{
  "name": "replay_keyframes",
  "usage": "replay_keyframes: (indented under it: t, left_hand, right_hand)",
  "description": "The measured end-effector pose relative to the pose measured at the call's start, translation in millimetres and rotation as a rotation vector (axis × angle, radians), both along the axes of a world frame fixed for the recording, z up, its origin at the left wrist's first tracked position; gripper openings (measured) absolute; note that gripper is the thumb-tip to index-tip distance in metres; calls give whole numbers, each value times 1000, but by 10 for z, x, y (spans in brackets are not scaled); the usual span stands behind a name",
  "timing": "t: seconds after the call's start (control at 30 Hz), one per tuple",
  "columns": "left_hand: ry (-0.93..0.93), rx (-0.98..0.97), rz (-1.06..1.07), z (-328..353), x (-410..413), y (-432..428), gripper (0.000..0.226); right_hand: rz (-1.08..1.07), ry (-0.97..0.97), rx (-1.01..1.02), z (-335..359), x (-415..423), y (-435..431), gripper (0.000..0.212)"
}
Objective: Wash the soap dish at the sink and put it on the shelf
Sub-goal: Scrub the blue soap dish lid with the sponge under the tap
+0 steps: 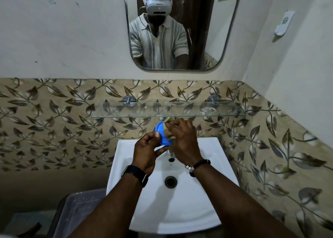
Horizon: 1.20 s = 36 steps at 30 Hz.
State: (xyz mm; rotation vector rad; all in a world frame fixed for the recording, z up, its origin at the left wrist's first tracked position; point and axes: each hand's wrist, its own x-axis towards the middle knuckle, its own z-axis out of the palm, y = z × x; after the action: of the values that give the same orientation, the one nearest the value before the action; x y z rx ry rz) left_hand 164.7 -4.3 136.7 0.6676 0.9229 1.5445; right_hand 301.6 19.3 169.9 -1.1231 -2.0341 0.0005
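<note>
A blue soap dish [161, 133] is held on edge above the back of the white sink [207, 174]. My left hand [145, 152] grips its lower left rim, thumb on the face of the dish. My right hand [183, 142] presses a tan scrubbing sponge [168, 127] against the right side of the dish, fingers curled round the sponge. The tap is mostly hidden behind my hands. Just above and behind the hands runs a glass shelf [137, 109] on the wall.
A mirror [198, 30] hangs above the shelf. The sink drain [170, 181] lies below my wrists. A dark plastic bin [79, 214] stands left of the sink. The tiled side wall closes in on the right.
</note>
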Motion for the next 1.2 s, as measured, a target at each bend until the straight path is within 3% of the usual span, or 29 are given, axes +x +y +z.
replay_keyframes:
  t: [0.17, 0.27, 0.33, 0.4, 0.53, 0.6, 0.7, 0.77, 0.9, 1.1, 1.2]
  left_hand:
    - [-22, 39, 3, -26, -110, 28, 17]
    - [-58, 69, 54, 1, -248, 47, 14]
    - [-44, 100, 95, 28, -355, 65, 14]
    - [-19, 130, 112, 46, -405, 72, 13]
    - [-92, 162, 193, 38, -430, 67, 14]
    - [-45, 203, 169, 37, -417, 77, 9]
    - [98, 266, 88, 11, -400, 67, 19]
    - [237, 322, 30, -13, -430, 53, 18]
    - [595, 411, -19, 12, -505, 16, 21]
    - [793, 577, -39, 28, -530, 2, 30]
    - [751, 463, 20, -9, -511, -3, 36]
  right_hand:
    - [218, -109, 53, -35, -17, -17, 52]
    - [101, -257, 192, -50, 180, 14, 47]
    - [-41, -203, 154, -70, 292, 43, 47]
    - [-93, -45, 8, -95, 372, 85, 49]
    - [74, 307, -419, -118, 346, 103, 34]
    - [51, 667, -696, -144, 239, 40, 31]
    - [113, 1318, -991, -116, 199, 29, 19]
    - [242, 1503, -1123, -44, 223, 40, 25]
    - [380, 1394, -1199, 16, 250, 77, 66]
    - [323, 1368, -1235, 20, 295, 69, 37]
    - [311, 1397, -1131, -1, 273, 81, 33]
